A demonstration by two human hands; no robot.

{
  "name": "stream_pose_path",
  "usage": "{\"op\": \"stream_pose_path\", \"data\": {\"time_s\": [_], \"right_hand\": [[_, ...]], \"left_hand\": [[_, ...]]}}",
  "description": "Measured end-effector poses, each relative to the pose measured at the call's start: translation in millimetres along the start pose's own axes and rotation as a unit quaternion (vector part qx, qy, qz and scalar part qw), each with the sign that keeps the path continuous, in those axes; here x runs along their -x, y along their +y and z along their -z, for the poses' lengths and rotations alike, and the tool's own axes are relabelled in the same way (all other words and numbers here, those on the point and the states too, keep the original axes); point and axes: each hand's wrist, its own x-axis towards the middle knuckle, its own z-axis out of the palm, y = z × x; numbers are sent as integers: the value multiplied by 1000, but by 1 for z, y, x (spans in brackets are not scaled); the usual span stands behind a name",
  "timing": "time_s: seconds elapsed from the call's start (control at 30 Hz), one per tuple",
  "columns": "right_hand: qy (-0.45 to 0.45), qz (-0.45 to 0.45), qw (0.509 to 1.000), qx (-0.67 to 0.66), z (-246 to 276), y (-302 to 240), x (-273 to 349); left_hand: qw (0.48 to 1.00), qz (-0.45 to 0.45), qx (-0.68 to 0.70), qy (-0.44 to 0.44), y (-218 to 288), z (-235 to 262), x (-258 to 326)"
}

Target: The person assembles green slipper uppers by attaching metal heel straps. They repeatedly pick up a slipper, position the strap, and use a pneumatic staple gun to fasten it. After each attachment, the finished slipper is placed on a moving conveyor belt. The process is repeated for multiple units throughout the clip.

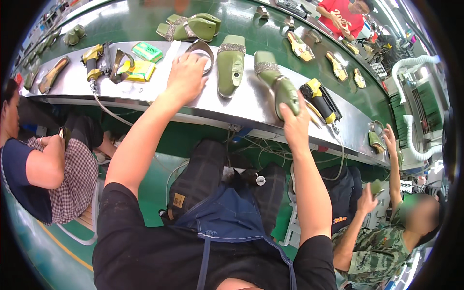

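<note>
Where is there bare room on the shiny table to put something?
On the metal bench, between the right yellow-black tool and the far-right green shoe. A smaller gap separates the middle green shoe from the shoe in the right fingers. It's crowded at and left of the left fingers: strap, yellow packet, green packet.

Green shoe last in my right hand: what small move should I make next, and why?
I'd probably bring the curved band over to the green shoe last. Your left hand is already at that band, and your right hand holds the last, which wears a glittery strap. Whether your left fingers actually grip the band isn't clear.
</note>
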Motion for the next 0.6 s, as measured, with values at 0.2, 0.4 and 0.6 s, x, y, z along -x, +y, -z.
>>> {"op": "stream_pose_path", "data": {"time_s": [0.2, 0.4, 0.6], "right_hand": [[62, 86, 977, 185, 0, 24, -11], [54, 337, 934, 108, -18, -52, 2], [-6, 360, 925, 117, -70, -48, -18]], "left_hand": [[950, 21, 312, 14, -3, 18, 10], [532, 139, 834, -45, 31, 58, -5], [445, 345, 821, -93, 42, -4, -22]]}}
